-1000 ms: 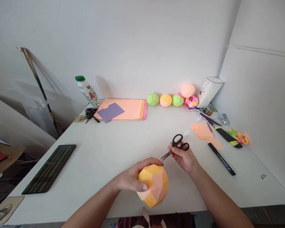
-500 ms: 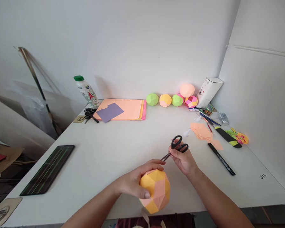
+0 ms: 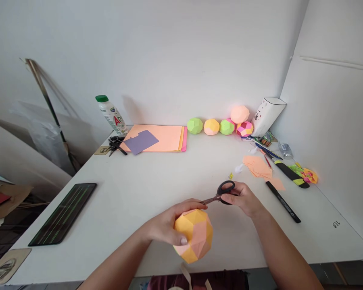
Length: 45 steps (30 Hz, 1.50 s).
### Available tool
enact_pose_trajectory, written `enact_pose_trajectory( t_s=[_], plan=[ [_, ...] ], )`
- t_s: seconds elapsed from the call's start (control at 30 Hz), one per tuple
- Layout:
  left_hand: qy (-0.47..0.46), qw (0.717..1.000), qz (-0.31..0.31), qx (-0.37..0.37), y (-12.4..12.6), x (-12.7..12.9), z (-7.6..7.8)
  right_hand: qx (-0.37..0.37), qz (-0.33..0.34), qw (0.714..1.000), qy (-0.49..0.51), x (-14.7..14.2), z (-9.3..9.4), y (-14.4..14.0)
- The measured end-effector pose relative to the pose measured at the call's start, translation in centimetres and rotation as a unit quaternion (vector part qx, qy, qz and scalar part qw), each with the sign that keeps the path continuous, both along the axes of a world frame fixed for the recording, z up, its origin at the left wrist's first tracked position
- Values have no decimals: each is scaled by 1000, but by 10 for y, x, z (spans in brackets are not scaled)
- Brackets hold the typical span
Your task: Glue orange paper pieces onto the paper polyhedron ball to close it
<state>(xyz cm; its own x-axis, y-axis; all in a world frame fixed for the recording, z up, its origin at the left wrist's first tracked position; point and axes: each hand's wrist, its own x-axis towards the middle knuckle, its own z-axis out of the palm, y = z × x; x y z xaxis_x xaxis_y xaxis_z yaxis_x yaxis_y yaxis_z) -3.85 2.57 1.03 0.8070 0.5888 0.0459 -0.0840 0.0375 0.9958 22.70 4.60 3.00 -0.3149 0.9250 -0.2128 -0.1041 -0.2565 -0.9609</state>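
Observation:
My left hand (image 3: 169, 225) is wrapped round a faceted paper ball (image 3: 196, 235) with yellow and peach panels, near the table's front edge. Its thumb presses the near side and its fingers lie over the top. My right hand (image 3: 243, 198) grips a pair of scissors (image 3: 218, 197) with black handles. The blades point left and their tips reach the fingertips of my left hand, just above the ball. Whether the tips are between those fingers I cannot tell. A small yellow scrap (image 3: 230, 176) lies on the table just beyond the scissors.
A marker (image 3: 283, 202), peach paper pieces (image 3: 258, 167) and a black-and-yellow cutter (image 3: 291, 173) lie at right. Several paper balls (image 3: 211, 127) line the wall beside stacked coloured sheets (image 3: 166, 137). A bottle (image 3: 112, 117) stands back left; a dark panel (image 3: 63, 213) lies at left.
The scissors have swung flatter, and my right hand has shifted to the right with them. The ball and my left hand have moved slightly up and left. The yellow scrap now shows.

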Motion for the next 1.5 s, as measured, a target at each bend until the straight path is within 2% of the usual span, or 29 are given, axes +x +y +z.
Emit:
enact_pose_trajectory(
  t_s=[0.07, 0.2, 0.3, 0.4, 0.57, 0.77, 0.97, 1.4, 1.5],
  plan=[
    [18, 1000, -11, 15, 1, -2, 0, -14, 55, 998, -35, 2, 3, 0],
    [56, 997, -24, 41, 1, -3, 2, -11, 131, 991, -38, -3, 1, -1],
    [77, 994, -27, 65, 2, -3, 5, 1, 113, 992, -47, 0, -1, -1],
    [101, 991, -33, 85, 3, -4, 8, 53, 85, 994, -34, 7, 2, -2],
    [168, 981, -38, 87, 1, -7, 15, 151, 133, 980, 9, 3, 10, -11],
    [177, 973, -57, 139, -1, -6, 24, 257, 160, 952, -39, -12, 12, -21],
    [190, 966, -79, 157, -3, -2, 22, 318, 186, 926, -85, -12, 15, -20],
    [208, 961, -112, 142, -2, -2, 23, 429, 270, 858, -85, -10, 24, -21],
    [212, 961, -112, 140, -3, -2, 22, 437, 275, 851, -93, -12, 27, -21]
  ],
)
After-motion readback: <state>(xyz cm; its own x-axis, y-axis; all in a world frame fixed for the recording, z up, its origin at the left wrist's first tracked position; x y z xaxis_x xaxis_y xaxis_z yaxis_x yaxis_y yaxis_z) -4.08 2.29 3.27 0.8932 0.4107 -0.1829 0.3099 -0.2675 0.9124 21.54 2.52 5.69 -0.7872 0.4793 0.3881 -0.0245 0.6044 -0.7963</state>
